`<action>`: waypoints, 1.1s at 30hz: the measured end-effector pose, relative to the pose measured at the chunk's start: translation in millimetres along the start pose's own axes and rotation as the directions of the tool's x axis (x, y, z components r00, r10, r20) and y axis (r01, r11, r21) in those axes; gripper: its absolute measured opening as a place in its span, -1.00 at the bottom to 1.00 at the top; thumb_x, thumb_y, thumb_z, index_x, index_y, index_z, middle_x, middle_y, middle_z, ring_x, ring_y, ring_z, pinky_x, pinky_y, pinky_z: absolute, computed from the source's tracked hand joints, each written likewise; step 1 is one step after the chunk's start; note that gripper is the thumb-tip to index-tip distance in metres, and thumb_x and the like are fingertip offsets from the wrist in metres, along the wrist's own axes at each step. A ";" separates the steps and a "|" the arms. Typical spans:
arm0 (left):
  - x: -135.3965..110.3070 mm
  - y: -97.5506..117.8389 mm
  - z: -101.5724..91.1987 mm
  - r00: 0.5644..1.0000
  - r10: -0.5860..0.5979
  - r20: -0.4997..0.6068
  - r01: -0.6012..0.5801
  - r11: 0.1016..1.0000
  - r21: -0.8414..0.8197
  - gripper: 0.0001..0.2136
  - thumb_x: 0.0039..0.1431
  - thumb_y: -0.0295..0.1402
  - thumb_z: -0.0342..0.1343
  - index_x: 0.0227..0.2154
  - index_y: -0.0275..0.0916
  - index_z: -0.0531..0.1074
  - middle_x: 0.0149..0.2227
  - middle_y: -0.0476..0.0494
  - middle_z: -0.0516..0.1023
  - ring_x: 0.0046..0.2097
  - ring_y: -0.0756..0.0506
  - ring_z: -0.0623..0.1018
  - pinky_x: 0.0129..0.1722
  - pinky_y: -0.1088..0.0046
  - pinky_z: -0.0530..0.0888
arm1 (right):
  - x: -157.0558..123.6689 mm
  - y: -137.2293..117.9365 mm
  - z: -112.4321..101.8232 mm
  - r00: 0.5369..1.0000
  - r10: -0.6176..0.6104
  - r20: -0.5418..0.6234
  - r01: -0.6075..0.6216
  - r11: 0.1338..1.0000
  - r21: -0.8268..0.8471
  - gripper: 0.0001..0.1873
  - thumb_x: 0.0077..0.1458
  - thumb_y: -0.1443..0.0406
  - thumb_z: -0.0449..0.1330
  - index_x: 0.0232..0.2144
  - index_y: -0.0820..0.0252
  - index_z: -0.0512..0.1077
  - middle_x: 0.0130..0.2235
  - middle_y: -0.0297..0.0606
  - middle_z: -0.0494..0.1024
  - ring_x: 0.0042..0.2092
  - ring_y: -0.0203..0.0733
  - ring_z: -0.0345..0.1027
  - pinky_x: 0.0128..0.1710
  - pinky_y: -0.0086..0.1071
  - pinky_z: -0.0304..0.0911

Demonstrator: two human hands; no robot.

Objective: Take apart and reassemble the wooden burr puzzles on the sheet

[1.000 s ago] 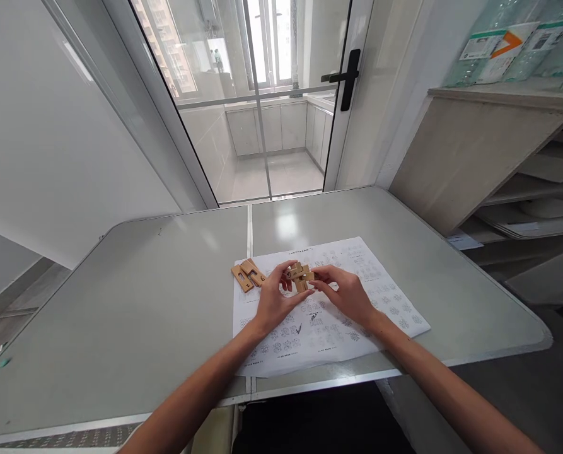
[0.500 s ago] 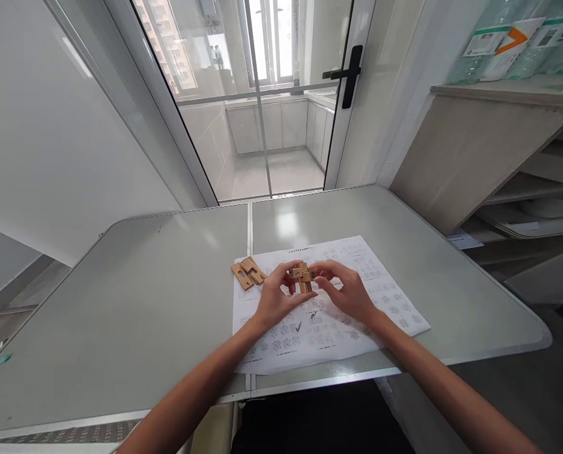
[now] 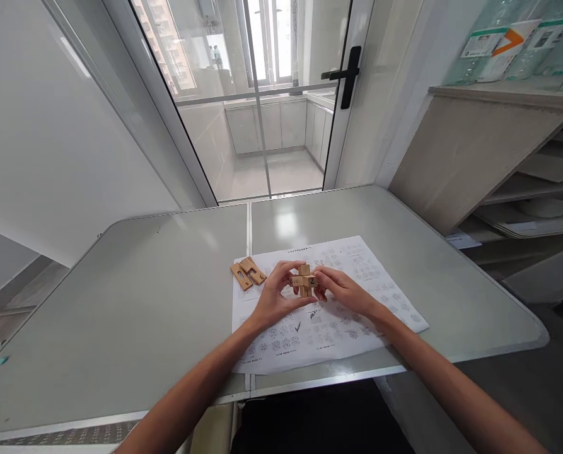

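Observation:
A small wooden interlocking puzzle (image 3: 304,281) of crossed blocks with printed marks is held above the paper sheet (image 3: 328,347). My left hand (image 3: 277,296) grips it from the left, with fingers behind and thumb along its underside. From the right, my right hand (image 3: 340,289) pinches the end of a block marked like a "2"; part of its grip is hidden. Two flat wooden pieces lie to the left of my left hand: a slotted piece (image 3: 240,277) and a notched piece (image 3: 254,271), touching or overlapping at the sheet's corner.
The sheet carries printed diagrams and lies on a grey-green table (image 3: 181,302). Behind the table is a glazed door with a black handle (image 3: 350,77). On the right, a shelf unit (image 3: 480,151) holds plastic bottles (image 3: 484,53). A small green bit (image 3: 2,360) lies at far left.
The puzzle has turned in my hands, and its marked block end now faces me more. My right hand has closed in on its right side. The flat pieces have stayed in place.

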State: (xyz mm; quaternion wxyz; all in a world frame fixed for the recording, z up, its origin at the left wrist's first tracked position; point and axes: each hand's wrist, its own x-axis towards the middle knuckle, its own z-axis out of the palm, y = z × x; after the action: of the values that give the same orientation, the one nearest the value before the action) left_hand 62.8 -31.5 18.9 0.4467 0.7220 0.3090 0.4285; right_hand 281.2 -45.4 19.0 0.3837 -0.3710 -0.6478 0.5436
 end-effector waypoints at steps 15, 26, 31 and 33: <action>2.0 -5.6 2.2 0.979 -0.116 -0.168 0.128 0.990 0.064 -0.38 0.13 -0.22 0.42 0.21 -0.02 0.31 0.17 -0.20 0.42 -0.34 0.07 0.51 -0.28 0.44 0.55 | 9.0 15.2 -16.8 0.887 0.369 -0.277 -0.094 0.732 0.675 -0.58 0.10 -0.03 0.43 -0.35 0.18 0.47 -0.42 -0.36 0.42 -0.52 -0.39 0.21 -0.63 -0.51 0.19; 3.5 -6.5 2.6 0.989 -0.086 -0.116 0.100 0.987 0.122 -0.55 0.20 -0.18 0.36 0.08 -0.13 0.37 0.11 -0.20 0.46 -0.34 0.07 0.50 -0.30 0.46 0.53 | 15.1 34.1 -42.4 0.813 0.373 -0.447 0.101 0.666 0.739 -0.63 0.15 0.00 0.40 -0.33 0.08 0.38 -0.46 -0.43 0.31 -0.53 -0.37 0.13 -0.65 -0.52 0.19; 2.8 -4.5 0.9 0.994 0.023 -0.103 0.001 0.973 0.230 -0.71 0.30 -0.21 0.27 -0.01 -0.15 0.42 -0.01 -0.16 0.50 -0.35 0.03 0.49 -0.28 0.42 0.51 | 11.1 21.3 -27.2 0.862 0.356 -0.361 -0.024 0.740 0.673 -0.60 0.03 0.01 0.48 -0.34 0.13 0.45 -0.42 -0.39 0.36 -0.50 -0.37 0.13 -0.62 -0.47 0.13; 3.1 -3.9 -3.1 0.989 0.111 -0.099 -0.067 0.927 0.370 -0.80 0.33 -0.25 0.22 -0.05 -0.15 0.44 -0.08 -0.14 0.52 -0.29 -0.03 0.52 -0.17 0.33 0.51 | 9.0 15.3 -19.0 0.882 0.350 -0.316 -0.078 0.768 0.635 -0.62 0.02 0.05 0.50 -0.35 0.16 0.48 -0.39 -0.36 0.40 -0.47 -0.36 0.17 -0.58 -0.47 0.15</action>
State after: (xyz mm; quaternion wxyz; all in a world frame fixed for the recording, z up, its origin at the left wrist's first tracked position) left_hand 61.1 -26.2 17.1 0.2655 0.7791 0.3762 0.4254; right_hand 295.4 -27.2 6.9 0.5445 -0.4088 -0.2944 0.6706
